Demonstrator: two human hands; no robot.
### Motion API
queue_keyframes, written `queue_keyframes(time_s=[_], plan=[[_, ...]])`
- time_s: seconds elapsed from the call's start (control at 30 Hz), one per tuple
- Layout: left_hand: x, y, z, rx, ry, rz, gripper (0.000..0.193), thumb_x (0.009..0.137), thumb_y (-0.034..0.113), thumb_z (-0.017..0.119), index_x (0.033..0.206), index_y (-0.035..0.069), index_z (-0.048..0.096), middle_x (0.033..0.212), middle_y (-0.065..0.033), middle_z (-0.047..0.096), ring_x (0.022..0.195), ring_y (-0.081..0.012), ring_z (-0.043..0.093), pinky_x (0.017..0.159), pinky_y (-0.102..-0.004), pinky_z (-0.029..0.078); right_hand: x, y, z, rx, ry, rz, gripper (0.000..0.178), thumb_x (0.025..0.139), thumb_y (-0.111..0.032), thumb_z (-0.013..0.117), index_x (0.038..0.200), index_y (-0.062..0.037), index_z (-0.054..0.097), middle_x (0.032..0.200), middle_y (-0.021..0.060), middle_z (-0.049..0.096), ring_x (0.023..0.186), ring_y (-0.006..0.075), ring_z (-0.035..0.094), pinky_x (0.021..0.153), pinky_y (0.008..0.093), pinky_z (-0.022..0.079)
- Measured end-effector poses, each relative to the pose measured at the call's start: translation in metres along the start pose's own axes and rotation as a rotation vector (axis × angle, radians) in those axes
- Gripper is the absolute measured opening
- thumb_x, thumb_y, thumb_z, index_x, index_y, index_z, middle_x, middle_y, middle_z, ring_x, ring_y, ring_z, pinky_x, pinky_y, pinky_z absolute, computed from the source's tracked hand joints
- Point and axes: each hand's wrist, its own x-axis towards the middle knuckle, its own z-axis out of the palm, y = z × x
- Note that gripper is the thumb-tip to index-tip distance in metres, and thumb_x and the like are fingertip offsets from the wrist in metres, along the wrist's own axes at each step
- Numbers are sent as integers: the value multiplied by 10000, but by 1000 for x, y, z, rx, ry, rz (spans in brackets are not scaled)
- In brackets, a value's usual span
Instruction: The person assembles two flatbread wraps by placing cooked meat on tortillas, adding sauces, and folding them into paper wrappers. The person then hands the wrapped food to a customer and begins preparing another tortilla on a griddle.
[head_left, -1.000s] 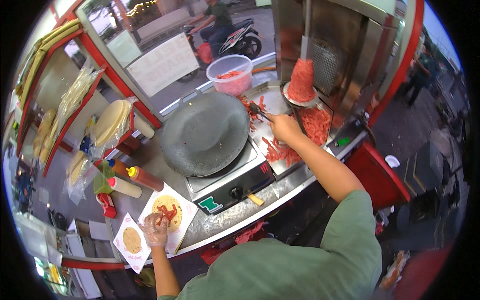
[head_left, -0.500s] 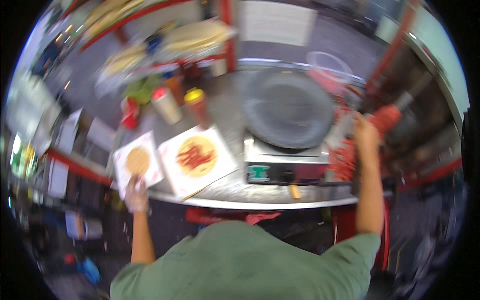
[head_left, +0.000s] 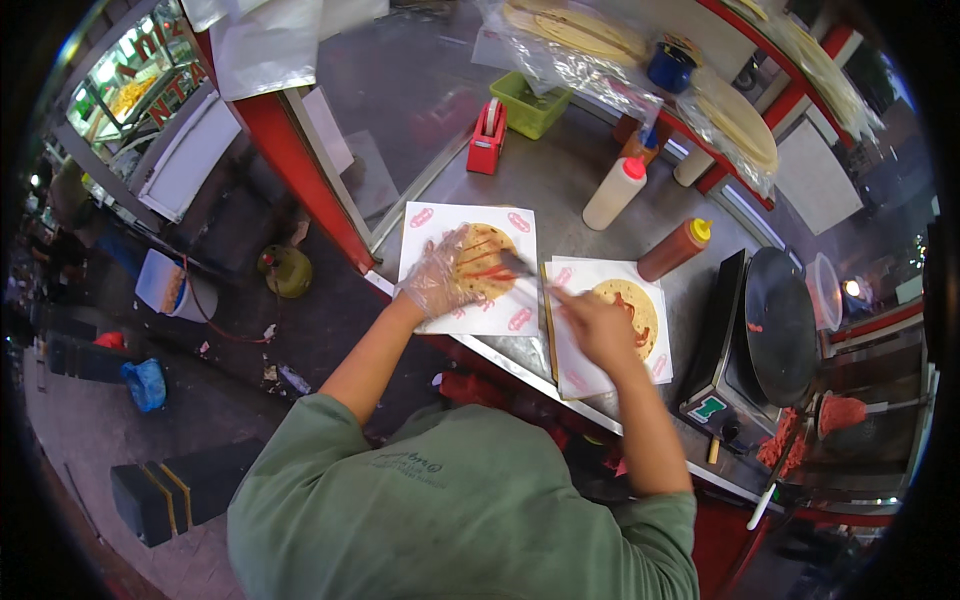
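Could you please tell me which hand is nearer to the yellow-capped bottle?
Right. The right hand is to the near left of the yellow-capped bottle; the left hand is farther left, at the left flatbread.

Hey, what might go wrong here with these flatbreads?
The dark-headed tool in the right hand might push red topping off the left flatbread. That hand overlaps the right flatbread in view and could brush it. The yellow-capped bottle, close to the right paper, might get knocked.
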Motion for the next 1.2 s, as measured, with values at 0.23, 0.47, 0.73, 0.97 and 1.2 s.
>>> queue_keyframes(time_s=[0.23,0.47,0.73,0.97,1.2], plan=[[-1,-43,-6,-2,-14,88,1066,805,650,768,1622,139,313,1616,-103,431,1541,-266,340,1295,-570,97,-4,-15,50,135,7,197,389,964,-278,704,1331,-145,698,835,153,670,735,335,680,639,444,535],[44,-75,17,-314,-59,338,574,962,620,589,1319,174,646,1316,-50,660,1396,-225,496,1247,-660,105,4,-7,16,142,37,144,310,947,-222,738,1232,-98,752,769,140,657,689,290,656,640,397,507],[36,-35,-61,167,-185,63,343,1027,429,561,1171,163,722,1235,-53,686,1338,-293,545,1163,-796,153,-5,-40,57,115,42,497,378,954,-256,726,1275,-57,715,1011,210,739,859,339,723,775,415,558],[15,-8,-12,-49,242,137,277,957,394,681,1079,150,728,1249,-65,664,1304,-279,562,1180,-737,147,-33,-68,47,287,76,678,439,961,-241,738,1333,-24,657,1104,222,721,995,363,718,881,390,556],[7,18,11,95,431,55,287,859,358,796,1045,146,744,1293,-51,643,1352,-270,536,1206,-734,90,-147,48,-143,-55,842,862,452,1018,-351,648,1327,-23,671,1178,238,720,1102,385,698,944,437,531]])
